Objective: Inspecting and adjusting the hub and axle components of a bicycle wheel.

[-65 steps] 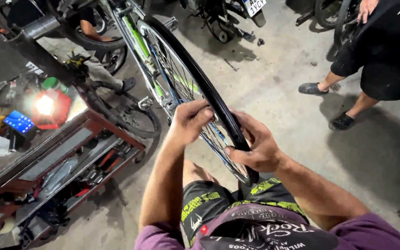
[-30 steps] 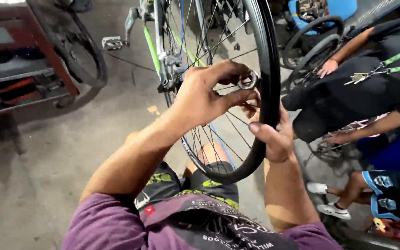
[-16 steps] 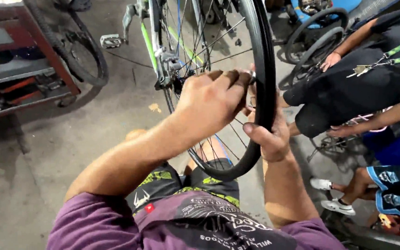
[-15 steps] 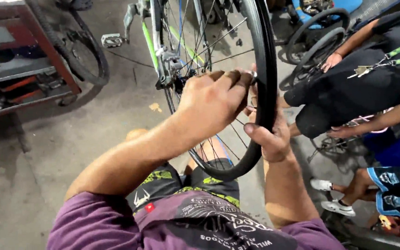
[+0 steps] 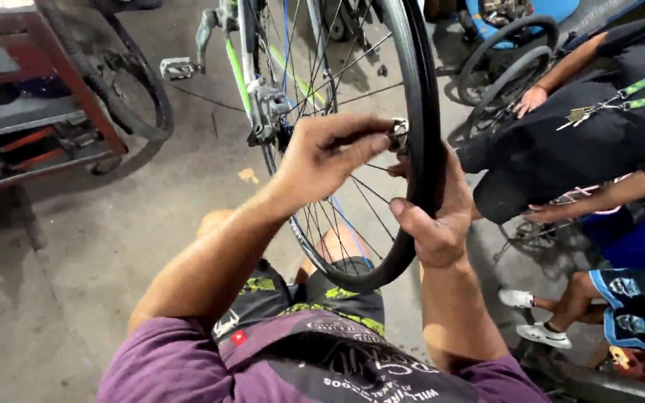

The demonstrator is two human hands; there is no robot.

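The bicycle wheel [image 5: 352,149] stands upright at scene centre, mounted in a green-framed bicycle [image 5: 234,67], its black tyre [image 5: 421,112] running from the top edge down to a low point just above the person's knees.

Left hand [image 5: 322,153]: it reaches in from the left across the spokes [image 5: 315,75]. Thumb and forefinger are closed in a pinch on the small metal valve fitting [image 5: 399,133] at the inner side of the rim. The remaining fingers are curled. Half a second earlier this hand lay lower and flatter against the rim, knuckles covering the valve area; it has now lifted, and the fitting shows between the fingertips.

Right hand [image 5: 434,216]: it wraps the tyre from the right, thumb on the near sidewall, fingers hidden behind the tread. Its position on the tyre is unchanged from the earlier frames.

Surroundings: a red metal tool stand [image 5: 31,112] occupies the far left, with a loose tyre [image 5: 125,82] leaning against it. A silver pedal [image 5: 177,69] projects to the left of the frame. On the right, another person in dark clothing [image 5: 591,142] sits close by, one hand [image 5: 531,99] resting on a second wheel [image 5: 505,67]. The camera view has not shifted appreciably since the previous frame.
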